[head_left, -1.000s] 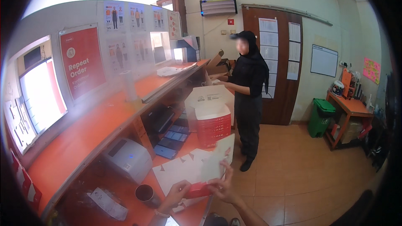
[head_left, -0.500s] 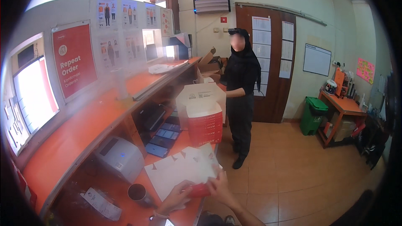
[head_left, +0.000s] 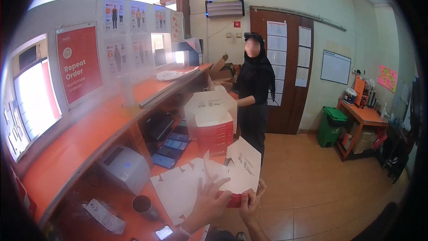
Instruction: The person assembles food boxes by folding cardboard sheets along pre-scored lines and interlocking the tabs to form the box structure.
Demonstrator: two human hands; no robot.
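A partly folded cardboard box [head_left: 246,160], white inside and red outside, is at the front edge of the counter, its printed lid flap standing up. My right hand [head_left: 251,201] grips its near right corner, thumb on the red side panel and fingers behind. Spread fingers of my left hand [head_left: 213,198] lie over the box's white inside, with one digit near the top of the red panel. Flat white box blanks [head_left: 174,183] lie beside and partly under my left hand. Beyond them stands a stack of red boxes [head_left: 215,138], with a raised white flap on top.
On the orange counter are a dark cup [head_left: 143,204], a lit phone [head_left: 164,232], a paper receipt [head_left: 104,216], a white label printer [head_left: 124,167] and several phones [head_left: 171,147]. A person in black [head_left: 253,85] stands beyond the box stack. A green bin [head_left: 332,127] is at right.
The held box has swung up, and its lid flap now stands upright. My right hand has moved right to its corner; my left hand has moved up and right, its fingers spreading inside.
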